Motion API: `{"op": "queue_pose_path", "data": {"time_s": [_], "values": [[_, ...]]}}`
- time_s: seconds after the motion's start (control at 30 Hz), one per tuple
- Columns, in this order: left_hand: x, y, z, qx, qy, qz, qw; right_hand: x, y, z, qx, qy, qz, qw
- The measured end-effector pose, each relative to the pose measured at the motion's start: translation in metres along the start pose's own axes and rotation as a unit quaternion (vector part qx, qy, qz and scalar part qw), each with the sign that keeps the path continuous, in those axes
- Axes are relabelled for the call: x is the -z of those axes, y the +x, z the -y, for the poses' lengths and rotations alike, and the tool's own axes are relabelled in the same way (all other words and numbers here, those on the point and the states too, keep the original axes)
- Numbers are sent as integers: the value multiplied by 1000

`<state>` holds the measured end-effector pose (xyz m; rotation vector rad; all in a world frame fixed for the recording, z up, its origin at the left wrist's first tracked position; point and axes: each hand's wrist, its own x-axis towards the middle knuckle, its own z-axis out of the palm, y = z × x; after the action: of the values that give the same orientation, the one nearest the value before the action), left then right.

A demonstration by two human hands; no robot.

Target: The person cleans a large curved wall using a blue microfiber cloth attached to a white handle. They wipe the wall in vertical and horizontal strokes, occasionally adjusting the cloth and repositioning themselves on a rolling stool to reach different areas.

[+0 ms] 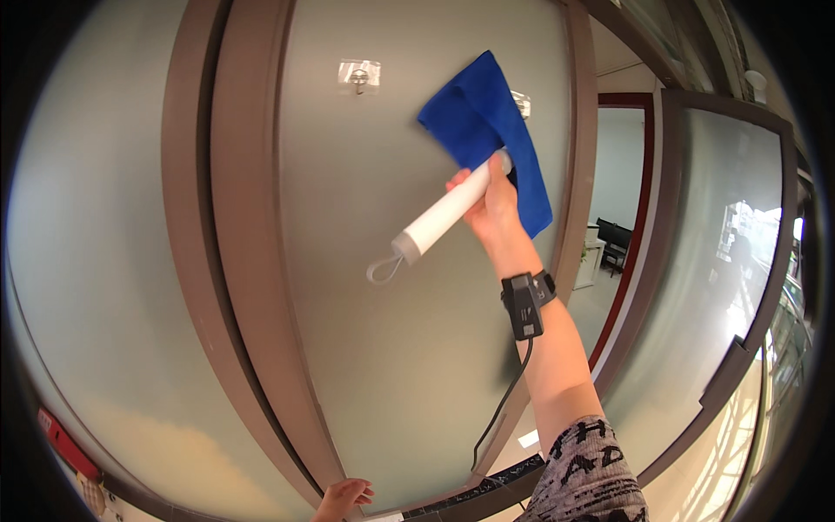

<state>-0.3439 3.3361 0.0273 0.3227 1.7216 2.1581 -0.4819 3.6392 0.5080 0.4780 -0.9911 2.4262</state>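
My right hand [492,202] grips a white cylindrical handle [447,209] with a grey end cap. A pale loop strap [383,269] hangs from its lower left end. Beyond the hand, a blue cloth [470,111] lies against a frosted glass panel [365,313]; how it joins the handle's upper end is hidden. Part of the cloth covers a clear adhesive wall hook [522,104]. My left hand [346,497] is low in the view by the panel's frame, fingers loosely curled; its palm is hidden and nothing shows in it.
Another adhesive hook [359,78] is on the glass left of the cloth. A brown frame [251,196] borders the panel. To the right are a red-edged doorway [642,209] and another frosted door [724,248]. A black cable [505,404] hangs from my right wrist device [524,307].
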Motion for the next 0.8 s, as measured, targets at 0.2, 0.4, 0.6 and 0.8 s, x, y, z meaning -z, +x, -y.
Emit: {"op": "queue_pose_path", "data": {"time_s": [0.2, 0.4, 0.6, 0.8], "values": [[11, -6, 5, 19, -8, -13, 1000, 12, -16, -27, -23, -166, 89, 982], [8, -5, 5, 37, -14, 12, 999, 106, -86, -74, -92, -308, 74, 944], [16, 4, 19, 44, 25, 30, 998, 86, -118, -89, -104, -246, 103, 958], [21, 5, 31, 61, 16, -9, 998, -28, -71, -92, -49, -215, 159, 962]]}}
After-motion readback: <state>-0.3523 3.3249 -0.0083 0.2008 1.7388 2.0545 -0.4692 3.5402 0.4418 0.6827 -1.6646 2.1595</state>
